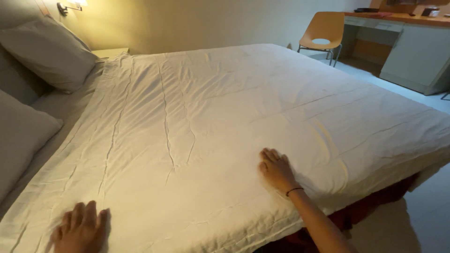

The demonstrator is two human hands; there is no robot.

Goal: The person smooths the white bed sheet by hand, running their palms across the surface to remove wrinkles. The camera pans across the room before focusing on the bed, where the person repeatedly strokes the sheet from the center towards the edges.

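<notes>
A white sheet (225, 122) lies spread over the bed, covering it from just short of the pillows to the foot end and hanging over the near edge; long creases run across it towards the far side, and smaller wrinkles gather along the near edge. The right hand (276, 169) lies palm down on the sheet close to the near edge, fingers straight and held close together, pointing up the bed, with a thin dark band (294, 190) round the wrist. The left hand (82, 229) rests flat on the sheet at the bottom of the view, nearer the pillow end, its fingers slightly spread; neither hand pinches or grips any cloth. Below the sheet's edge by the right forearm a dark red bed skirt (375, 201) shows. Two pillows stand at the left, one (49, 51) leaning against the headboard and one (21, 136) nearer the camera. Beyond the bed, a wooden chair (323, 30) stands on the pale floor before a desk (412, 42), and a wall lamp (70, 4) glows in the far corner.
</notes>
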